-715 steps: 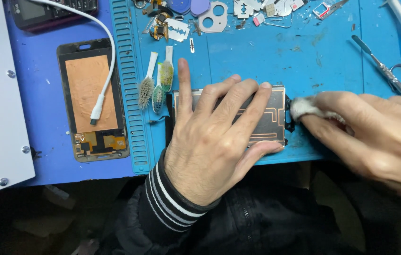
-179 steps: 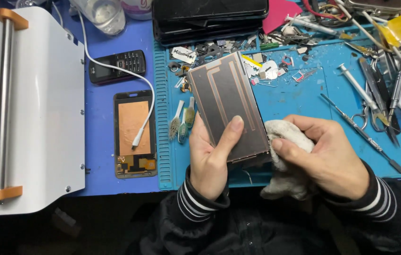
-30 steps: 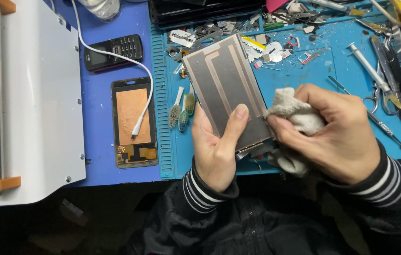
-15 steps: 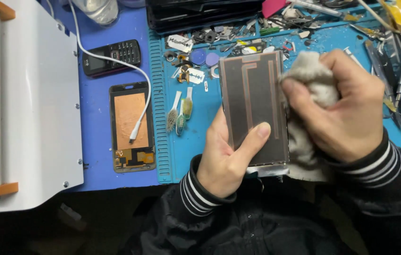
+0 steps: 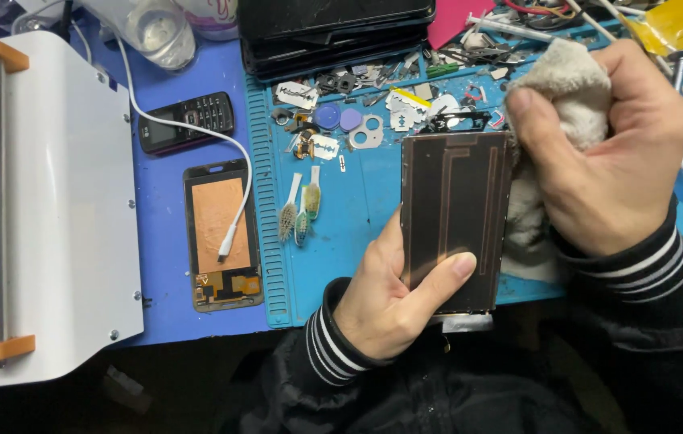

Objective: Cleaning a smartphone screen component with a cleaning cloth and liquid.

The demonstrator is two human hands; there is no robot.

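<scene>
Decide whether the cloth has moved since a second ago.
Yes. The cloth, in the right hand, has moved up the panel, toward the black trays.

Black jacket sleeves (image 5: pixel 663 321) end in black-and-white striped cuffs (image 5: pixel 321 341).

The scene is seen through a single head-worn camera, aimed almost straight down at the bench (image 5: pixel 196 321) from close above. The near bench edge and the wearer's dark lap are taken in along the bottom; the cluttered far side is cut off at the top. Both hands are framed at close range.
</scene>
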